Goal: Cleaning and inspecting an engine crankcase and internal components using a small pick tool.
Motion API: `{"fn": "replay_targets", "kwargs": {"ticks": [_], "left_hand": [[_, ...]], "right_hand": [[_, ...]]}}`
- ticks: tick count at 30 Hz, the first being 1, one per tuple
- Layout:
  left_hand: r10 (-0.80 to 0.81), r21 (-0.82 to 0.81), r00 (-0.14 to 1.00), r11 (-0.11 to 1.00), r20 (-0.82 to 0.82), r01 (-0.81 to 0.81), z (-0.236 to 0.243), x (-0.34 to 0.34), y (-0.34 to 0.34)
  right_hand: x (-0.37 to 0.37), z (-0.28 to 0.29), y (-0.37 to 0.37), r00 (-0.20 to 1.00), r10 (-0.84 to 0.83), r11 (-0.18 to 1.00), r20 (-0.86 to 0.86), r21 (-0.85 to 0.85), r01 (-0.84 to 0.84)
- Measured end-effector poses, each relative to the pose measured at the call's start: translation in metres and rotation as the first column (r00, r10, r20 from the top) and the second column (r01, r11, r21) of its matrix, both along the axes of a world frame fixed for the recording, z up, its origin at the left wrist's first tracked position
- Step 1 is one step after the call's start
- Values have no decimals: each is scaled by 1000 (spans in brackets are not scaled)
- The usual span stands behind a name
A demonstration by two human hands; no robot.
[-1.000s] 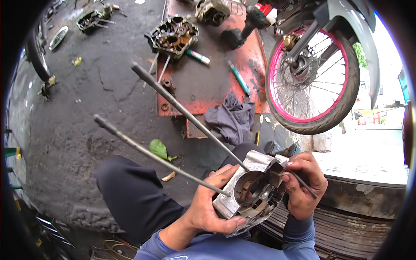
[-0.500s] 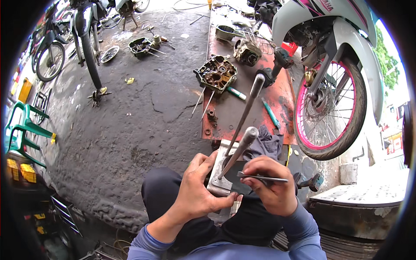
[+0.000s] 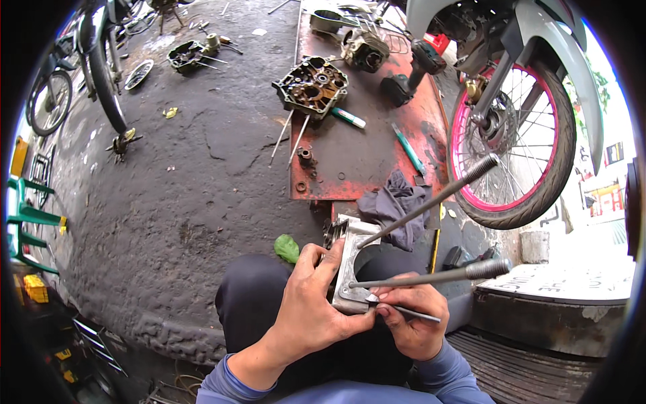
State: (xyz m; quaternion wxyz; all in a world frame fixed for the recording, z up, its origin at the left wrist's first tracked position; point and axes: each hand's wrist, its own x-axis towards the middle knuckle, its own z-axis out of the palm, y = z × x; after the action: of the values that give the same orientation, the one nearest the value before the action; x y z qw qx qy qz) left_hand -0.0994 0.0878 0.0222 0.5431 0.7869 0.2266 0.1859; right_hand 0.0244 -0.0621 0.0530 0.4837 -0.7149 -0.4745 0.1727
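Note:
My left hand (image 3: 306,310) is closed around a grey metal engine crankcase piece (image 3: 346,269), held up over my lap. Two long threaded studs rise from it: the upper stud (image 3: 431,203) and the lower stud (image 3: 431,277), both slanting to the right. Pinched in my right hand (image 3: 418,330) is a slim metal scraper (image 3: 418,314) with a flat tip. That tip lies at the near right edge of the crankcase piece, just under the lower stud; whether it touches is hard to tell. My left fingers hide the piece's left side.
Ahead, a red metal platform (image 3: 323,185) bears an open crankcase half (image 3: 313,84), a cylinder head (image 3: 365,50), a cordless drill (image 3: 414,71), a green pen-like tool (image 3: 408,149) and a dark rag (image 3: 397,209). A motorcycle wheel (image 3: 562,148) stands at right. Green chairs (image 3: 30,215) are at left.
The crankcase piece has turned so its studs lean right instead of up. My right hand has moved down, bringing the scraper's tip to the piece's edge. A green leaf now shows on the ground.

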Motion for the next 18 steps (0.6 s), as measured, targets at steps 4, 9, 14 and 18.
{"fn": "replay_targets", "kwargs": {"ticks": [4, 9, 14, 18], "left_hand": [[-53, -31, 998, 998, -33, 52, -4, 6, -7], [-105, -32, 990, 994, -97, 102, -7, 12, -10], [-148, 32, 980, 988, -131, 153, -7, 21, -9], [-128, 50, 984, 990, -121, 135, -12, 27, -12]], "right_hand": [[-7, -13, -12, 997, -79, 994, -11, 81, 80], [-2, -17, -12, 992, -128, 987, 16, 97, 126], [5, -19, -19, 990, -119, 991, -76, 51, 123], [24, -27, -19, 999, -32, 996, 19, 80, 30]]}}
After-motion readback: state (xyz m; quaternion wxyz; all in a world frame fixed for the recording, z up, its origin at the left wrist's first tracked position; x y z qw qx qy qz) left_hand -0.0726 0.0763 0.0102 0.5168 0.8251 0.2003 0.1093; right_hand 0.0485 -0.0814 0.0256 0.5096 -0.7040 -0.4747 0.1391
